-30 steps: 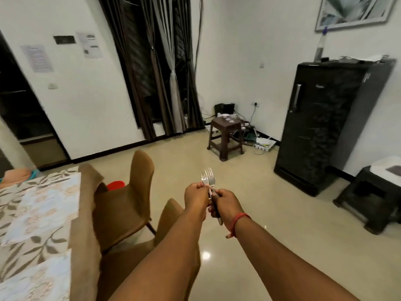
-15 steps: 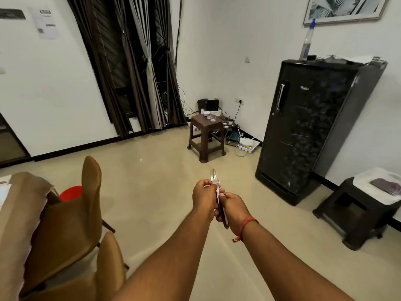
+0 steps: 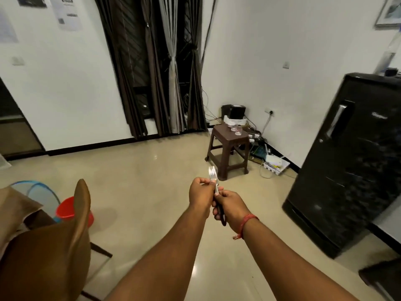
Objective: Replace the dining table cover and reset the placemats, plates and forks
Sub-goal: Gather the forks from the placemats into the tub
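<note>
Both hands hold a small bunch of steel forks upright in front of me, tines up, over the bare floor. My left hand pinches the forks just below the tines. My right hand grips the dark handles lower down; a handle end sticks out under the fist. A red thread circles the right wrist. The brown table cover hangs at the far left edge; no tabletop, placemats or plates are in view.
A brown chair stands at lower left, a red bucket behind it. Ahead is a brown plastic stool with glasses on it, with cables and a power strip beside it. A black fridge stands on the right.
The view has swung from the table toward the stool and fridge; the patterned tabletop has left the frame. Both hands keep the same hold on the forks.
</note>
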